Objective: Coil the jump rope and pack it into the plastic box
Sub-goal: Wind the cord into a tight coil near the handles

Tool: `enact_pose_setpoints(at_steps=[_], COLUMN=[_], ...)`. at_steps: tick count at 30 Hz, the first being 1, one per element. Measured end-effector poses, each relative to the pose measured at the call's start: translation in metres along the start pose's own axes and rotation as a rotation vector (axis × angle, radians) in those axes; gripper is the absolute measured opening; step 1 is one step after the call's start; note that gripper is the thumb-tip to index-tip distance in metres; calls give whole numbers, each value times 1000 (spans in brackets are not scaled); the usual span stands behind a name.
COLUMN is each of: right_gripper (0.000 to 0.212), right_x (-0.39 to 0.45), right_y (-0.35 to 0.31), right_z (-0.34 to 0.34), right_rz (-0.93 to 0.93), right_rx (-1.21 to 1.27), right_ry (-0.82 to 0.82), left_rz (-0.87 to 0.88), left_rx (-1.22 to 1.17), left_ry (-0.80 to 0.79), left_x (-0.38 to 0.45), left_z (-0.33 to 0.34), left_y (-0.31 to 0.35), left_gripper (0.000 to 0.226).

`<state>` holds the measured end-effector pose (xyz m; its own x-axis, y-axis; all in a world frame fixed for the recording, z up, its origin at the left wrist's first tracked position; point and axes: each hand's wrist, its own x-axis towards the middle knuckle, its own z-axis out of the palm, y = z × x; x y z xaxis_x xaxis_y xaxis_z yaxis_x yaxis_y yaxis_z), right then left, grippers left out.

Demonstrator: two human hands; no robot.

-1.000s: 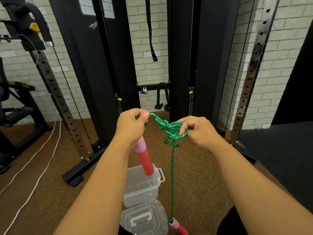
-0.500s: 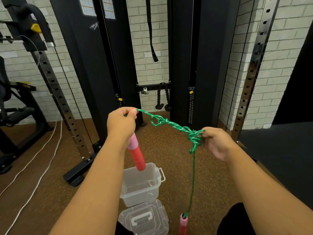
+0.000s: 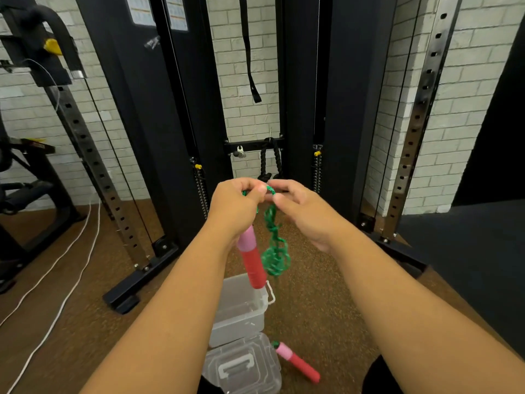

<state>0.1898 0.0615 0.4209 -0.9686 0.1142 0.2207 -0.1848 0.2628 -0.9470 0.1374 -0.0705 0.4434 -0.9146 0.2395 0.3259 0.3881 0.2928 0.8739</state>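
Note:
My left hand (image 3: 234, 207) grips the top of a pink-and-red jump rope handle (image 3: 252, 260), which hangs down below the fist, and pinches the green rope. My right hand (image 3: 302, 211) sits close beside it, its fingertips pinching the same green rope (image 3: 275, 248) at the top. A tangled bunch of rope dangles between the hands, above the open clear plastic box (image 3: 241, 308) on the floor. The second pink-and-red handle (image 3: 297, 362) lies on the floor to the right of the clear lid (image 3: 244, 365).
A black cable machine frame (image 3: 159, 137) stands straight ahead against a white brick wall. Perforated steel uprights (image 3: 412, 137) flank it. White cables (image 3: 65, 268) trail over the brown floor at left. A dark mat (image 3: 468, 265) covers the floor at right.
My right hand has swung back from the right to meet my left hand. The stretched rope has gone slack into a hanging bunch. The lower handle now lies on the floor.

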Motion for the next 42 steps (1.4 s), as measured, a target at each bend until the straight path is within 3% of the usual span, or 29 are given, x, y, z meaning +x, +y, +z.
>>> enact_pose_setpoints(at_steps=[5, 7, 11, 18, 21, 28, 35, 42], right_gripper=[17, 18, 18, 21, 24, 17, 16, 19], right_x=[5, 8, 15, 29, 27, 8, -3, -14], right_y=[-7, -7, -14, -12, 7, 34, 43, 25], right_z=[5, -2, -14, -22, -13, 11, 11, 11], right_rz=[-45, -42, -138, -186, -120, -115, 13, -97], right_rx=[-156, -206, -232, -445, -406, -398, -396, -521], right_ry=[34, 72, 167, 274, 233, 55, -74, -230], left_rz=[-10, -14, -125, -26, 23, 88, 117, 95], left_rx=[-74, -104, -381, -634, -743, -635, -403, -475], left_ry=[-114, -175, -370, -603, -549, -390, -152, -252], left_x=[1, -2, -6, -12, -12, -6, 2, 2], left_z=[-3, -7, -14, -18, -18, -22, -34, -30], left_y=[-8, -6, -9, -5, 0, -5, -3, -10], left_gripper=[14, 23, 50, 70, 56, 87, 85, 57])
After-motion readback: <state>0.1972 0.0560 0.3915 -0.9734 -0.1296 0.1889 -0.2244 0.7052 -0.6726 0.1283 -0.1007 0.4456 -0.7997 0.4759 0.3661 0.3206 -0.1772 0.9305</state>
